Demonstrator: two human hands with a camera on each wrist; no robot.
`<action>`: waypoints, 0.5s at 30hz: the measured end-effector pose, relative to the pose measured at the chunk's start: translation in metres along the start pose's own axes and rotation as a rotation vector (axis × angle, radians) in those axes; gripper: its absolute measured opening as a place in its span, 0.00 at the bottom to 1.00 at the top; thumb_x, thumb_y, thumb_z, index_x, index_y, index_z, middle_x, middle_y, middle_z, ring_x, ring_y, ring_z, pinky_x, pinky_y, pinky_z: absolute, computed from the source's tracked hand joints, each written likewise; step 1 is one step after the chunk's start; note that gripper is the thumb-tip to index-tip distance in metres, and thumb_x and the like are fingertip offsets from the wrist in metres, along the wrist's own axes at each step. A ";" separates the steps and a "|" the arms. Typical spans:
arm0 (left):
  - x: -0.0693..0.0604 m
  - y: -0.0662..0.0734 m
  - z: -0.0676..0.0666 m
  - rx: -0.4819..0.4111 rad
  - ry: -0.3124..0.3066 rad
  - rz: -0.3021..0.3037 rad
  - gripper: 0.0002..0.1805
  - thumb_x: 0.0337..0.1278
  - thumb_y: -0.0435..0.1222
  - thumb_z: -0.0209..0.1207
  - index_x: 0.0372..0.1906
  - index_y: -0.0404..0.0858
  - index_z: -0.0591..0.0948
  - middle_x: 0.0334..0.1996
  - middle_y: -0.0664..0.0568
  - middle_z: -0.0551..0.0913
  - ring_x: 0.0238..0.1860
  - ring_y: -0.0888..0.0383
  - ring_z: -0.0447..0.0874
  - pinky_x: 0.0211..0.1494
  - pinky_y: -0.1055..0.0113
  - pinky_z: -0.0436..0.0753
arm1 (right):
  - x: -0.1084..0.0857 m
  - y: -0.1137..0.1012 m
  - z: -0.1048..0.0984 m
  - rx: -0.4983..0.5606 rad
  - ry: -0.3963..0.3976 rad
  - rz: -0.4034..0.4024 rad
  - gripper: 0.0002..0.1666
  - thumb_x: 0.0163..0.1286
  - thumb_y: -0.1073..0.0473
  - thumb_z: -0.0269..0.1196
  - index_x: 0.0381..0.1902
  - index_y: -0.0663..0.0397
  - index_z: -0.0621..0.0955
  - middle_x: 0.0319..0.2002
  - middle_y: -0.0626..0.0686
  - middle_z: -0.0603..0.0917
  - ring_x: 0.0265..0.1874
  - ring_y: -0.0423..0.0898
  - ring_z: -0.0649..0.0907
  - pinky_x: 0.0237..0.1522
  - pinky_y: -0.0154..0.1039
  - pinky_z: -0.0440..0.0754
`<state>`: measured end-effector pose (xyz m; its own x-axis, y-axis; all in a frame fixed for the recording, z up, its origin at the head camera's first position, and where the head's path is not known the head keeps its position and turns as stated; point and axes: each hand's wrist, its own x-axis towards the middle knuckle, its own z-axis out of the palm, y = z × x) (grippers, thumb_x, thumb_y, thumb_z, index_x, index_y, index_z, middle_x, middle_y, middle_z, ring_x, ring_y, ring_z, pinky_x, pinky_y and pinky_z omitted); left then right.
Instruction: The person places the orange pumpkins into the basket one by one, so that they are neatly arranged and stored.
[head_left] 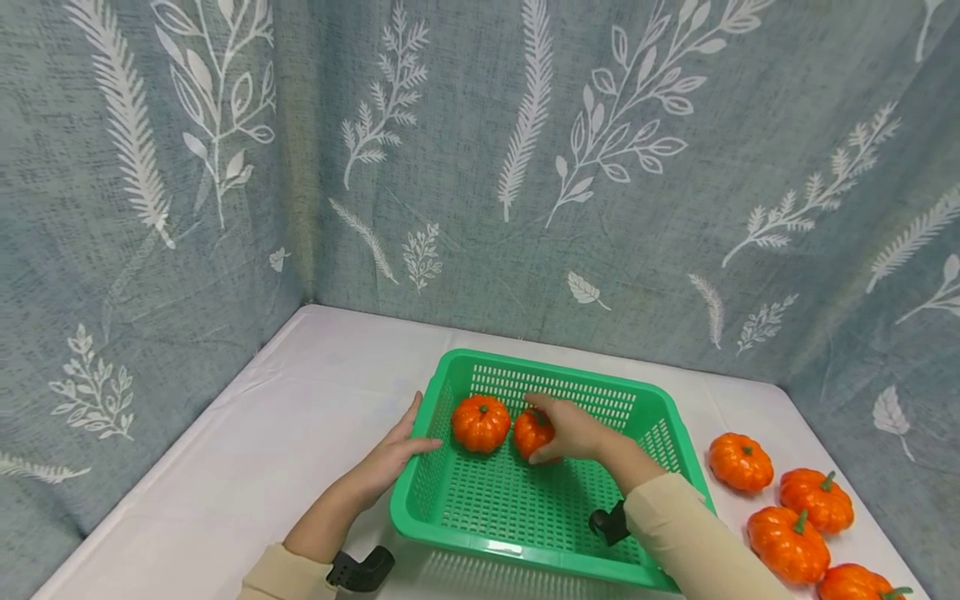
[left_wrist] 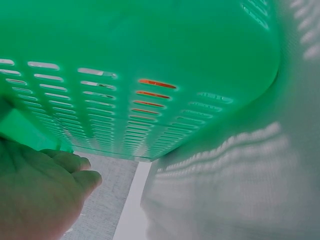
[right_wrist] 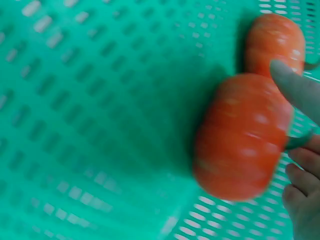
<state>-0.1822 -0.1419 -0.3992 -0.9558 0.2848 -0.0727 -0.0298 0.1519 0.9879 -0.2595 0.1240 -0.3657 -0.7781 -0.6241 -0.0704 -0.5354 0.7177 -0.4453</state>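
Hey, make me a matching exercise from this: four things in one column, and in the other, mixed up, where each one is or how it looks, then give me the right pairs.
Things
1. Left hand
2. Group of four pumpkins
3. Basket
4. Right hand

Places and looks
A. Green, with two pumpkins in it
B. At the basket's left rim
C. Inside the basket, at one pumpkin
D. On the white table, right of the basket in the head view

Right pairs: 1-B, 2-D, 3-A, 4-C
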 end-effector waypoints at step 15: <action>0.000 0.002 0.000 0.006 0.004 -0.005 0.45 0.64 0.37 0.46 0.73 0.42 0.28 0.74 0.48 0.26 0.73 0.47 0.21 0.70 0.40 0.31 | -0.030 -0.007 -0.039 0.035 0.119 0.000 0.54 0.53 0.50 0.71 0.71 0.60 0.57 0.71 0.60 0.58 0.68 0.59 0.62 0.64 0.57 0.65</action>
<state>-0.1819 -0.1420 -0.3973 -0.9569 0.2800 -0.0773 -0.0333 0.1587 0.9868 -0.2449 0.1493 -0.3259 -0.8127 -0.5817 0.0351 -0.5254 0.7053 -0.4760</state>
